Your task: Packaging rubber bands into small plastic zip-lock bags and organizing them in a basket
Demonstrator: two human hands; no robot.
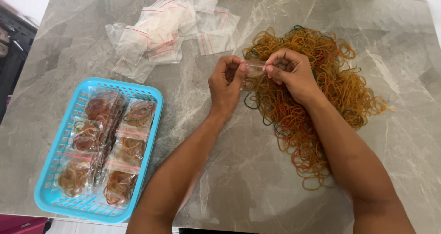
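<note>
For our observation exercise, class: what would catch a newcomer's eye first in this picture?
First, the big tangled heap of rubber bands, mostly yellow-brown with some red and green, on the right of the grey marble table. In front of it, the left hand and right hand pinch a small clear bag between them. At lower left, a bright blue basket holds filled bags, with empty bags piled at the far side.

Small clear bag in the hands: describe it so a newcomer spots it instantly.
On the grey marble table, look just left of the big rubber band pile. The small clear bag is pinched at its top edge between the left hand and right hand, unlike the empty bags lying flat and the filled ones in the blue basket.
</note>
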